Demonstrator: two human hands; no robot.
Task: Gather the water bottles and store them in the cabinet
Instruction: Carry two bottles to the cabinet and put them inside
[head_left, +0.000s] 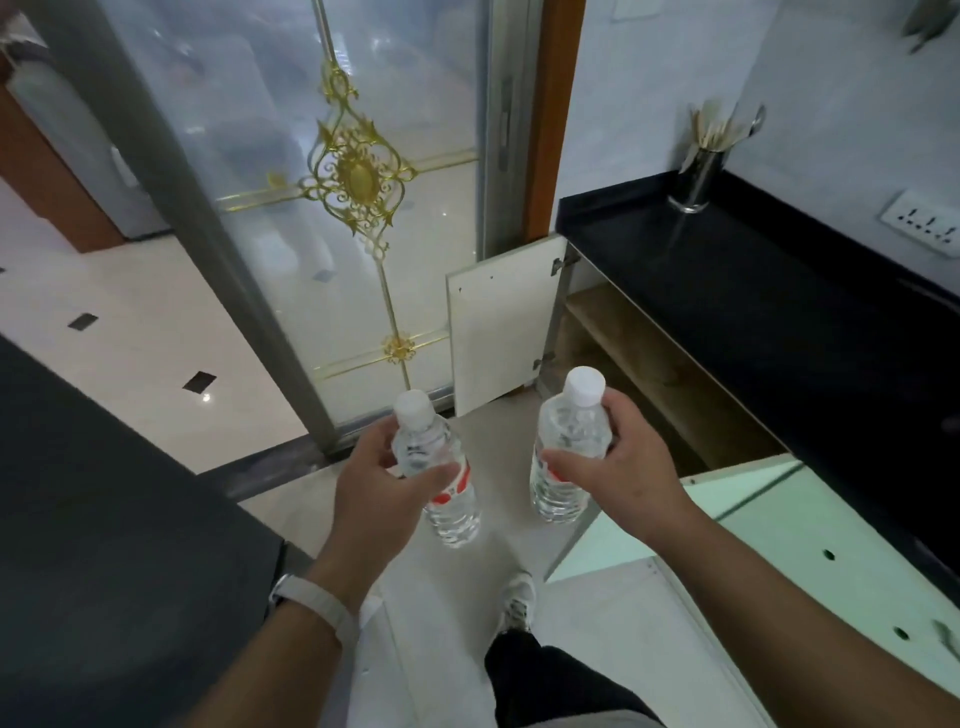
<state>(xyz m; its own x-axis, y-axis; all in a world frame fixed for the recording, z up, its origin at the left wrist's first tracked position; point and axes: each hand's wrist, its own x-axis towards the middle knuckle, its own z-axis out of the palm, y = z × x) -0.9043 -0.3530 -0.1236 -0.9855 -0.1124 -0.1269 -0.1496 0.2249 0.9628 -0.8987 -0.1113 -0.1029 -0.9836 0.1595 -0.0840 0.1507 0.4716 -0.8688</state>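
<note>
I hold two clear plastic water bottles with white caps and red-and-white labels, one in each hand, above the floor. My left hand (374, 483) grips the left bottle (439, 467) around its upper body. The right bottle (569, 447) is in my right hand (618, 467), gripped at mid-height and held upright. To the right, under the black counter, the cabinet (649, 358) stands with both doors swung open, showing a wooden shelf inside. The bottles are in front of the cabinet opening, to its left.
The far cabinet door (498, 332) is white and the near door (727, 525) pale green. A black countertop (779, 312) carries a metal utensil holder (696, 176). A glass sliding door (337, 208) with gold ornament stands ahead. A dark surface (104, 519) lies at the left. My shoe (517, 603) is on the tiled floor.
</note>
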